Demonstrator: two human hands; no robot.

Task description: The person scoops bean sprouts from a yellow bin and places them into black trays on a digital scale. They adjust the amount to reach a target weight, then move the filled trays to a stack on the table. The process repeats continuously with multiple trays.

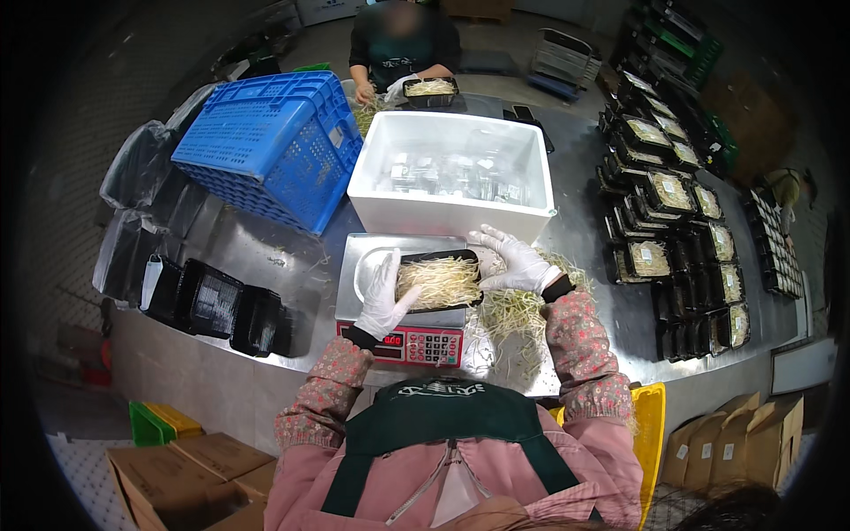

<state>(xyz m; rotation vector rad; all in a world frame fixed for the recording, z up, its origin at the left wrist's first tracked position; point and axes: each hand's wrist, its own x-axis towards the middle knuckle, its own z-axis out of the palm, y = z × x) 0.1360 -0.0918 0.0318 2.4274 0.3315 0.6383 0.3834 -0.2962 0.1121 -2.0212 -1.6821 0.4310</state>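
My left hand (385,295), in a white glove, grips the left end of a black plastic tray heaped with bean sprouts (438,281). The tray is over the steel platform of a red digital scale (352,302). At the tray's right end is my gloved right hand (518,262), fingers spread, its lower fingers close to the rim; whether they touch it I cannot tell. Loose sprouts (514,322) lie on the steel table below my right hand. Behind the scale stands a white foam box (445,209) holding clear plastic lids or packs.
A blue crate (265,133) stands tilted at the left, above empty black trays (209,299). Stacks of filled trays (647,259) line the right side. Across the table a co-worker (402,50) handles another filled tray (430,93). Cardboard boxes (192,464) are on the floor.
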